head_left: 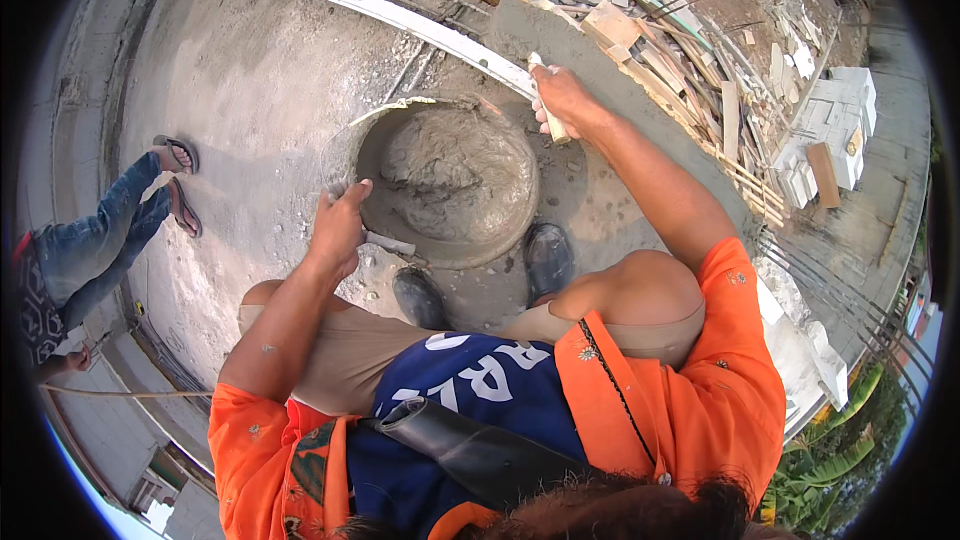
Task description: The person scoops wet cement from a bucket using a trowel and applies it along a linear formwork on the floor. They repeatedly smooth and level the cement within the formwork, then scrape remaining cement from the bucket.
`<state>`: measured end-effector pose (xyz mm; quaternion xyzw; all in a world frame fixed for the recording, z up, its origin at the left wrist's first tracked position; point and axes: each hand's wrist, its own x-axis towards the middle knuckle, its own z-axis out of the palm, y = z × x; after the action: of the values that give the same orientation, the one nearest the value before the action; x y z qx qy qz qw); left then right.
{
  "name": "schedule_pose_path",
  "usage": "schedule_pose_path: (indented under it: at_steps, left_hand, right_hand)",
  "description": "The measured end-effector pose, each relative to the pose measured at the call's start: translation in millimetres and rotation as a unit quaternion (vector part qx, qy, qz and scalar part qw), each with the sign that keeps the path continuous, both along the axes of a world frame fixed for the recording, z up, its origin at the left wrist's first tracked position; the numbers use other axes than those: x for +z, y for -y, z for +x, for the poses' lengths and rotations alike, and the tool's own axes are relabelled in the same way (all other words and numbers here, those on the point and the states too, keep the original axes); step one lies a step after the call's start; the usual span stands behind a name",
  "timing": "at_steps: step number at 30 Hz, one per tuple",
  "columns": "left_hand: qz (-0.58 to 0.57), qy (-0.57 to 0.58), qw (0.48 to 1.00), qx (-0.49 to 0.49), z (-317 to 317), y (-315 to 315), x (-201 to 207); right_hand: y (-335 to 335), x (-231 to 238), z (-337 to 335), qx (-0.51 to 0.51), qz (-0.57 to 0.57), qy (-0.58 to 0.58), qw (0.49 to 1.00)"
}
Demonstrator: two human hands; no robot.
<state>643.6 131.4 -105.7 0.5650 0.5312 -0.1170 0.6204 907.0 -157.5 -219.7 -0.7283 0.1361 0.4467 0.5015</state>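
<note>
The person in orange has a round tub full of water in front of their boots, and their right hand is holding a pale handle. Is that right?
Not quite: the head view shows the round tub holding thick, wet grey mix, not water. The right hand is indeed holding a pale handle.

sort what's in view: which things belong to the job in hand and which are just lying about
Apparently in use:
round grey tub
wet grey cement inside it
pale slim handle gripped in the right hand

Apparently just lying about:
heap of tan wooden scraps
stack of white rectangular blocks
</note>
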Motion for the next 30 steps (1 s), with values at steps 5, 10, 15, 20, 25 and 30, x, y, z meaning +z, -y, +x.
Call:
schedule_pose_path:
  at_steps: [5,10,15,20,25,30]
  left_hand:
    - [0.007,-0.032,0.999,-0.009,10.1,-3.6,1.6]
    - [0.033,-0.061,0.997,-0.037,2.3,-7.0,-0.2]
    - [0.016,-0.073,0.997,-0.026,16.8,3.2,18.9]
    - [0.022,-0.097,0.995,-0.014,16.7,0.6,9.3]
    - [0.042,-0.154,0.987,-0.007,17.0,0.7,1.3]
    - [0.070,-0.125,0.990,-0.020,17.5,2.0,-5.5]
  right_hand:
    - [23.1,-10.4,75.2,0.359,-0.246,0.379,0.817]
    - [105.7,62.3,100.3,0.423,-0.251,0.379,0.784]
    - [148.4,52.3,136.3,0.506,-0.231,0.449,0.700]
    - [141.5,35.1,188.6,0.551,-0.225,0.468,0.654]
    - [155.0,36.0,213.0,0.609,-0.182,0.462,0.619]
    - [98.7,32.3,252.0,0.649,-0.181,0.501,0.544]
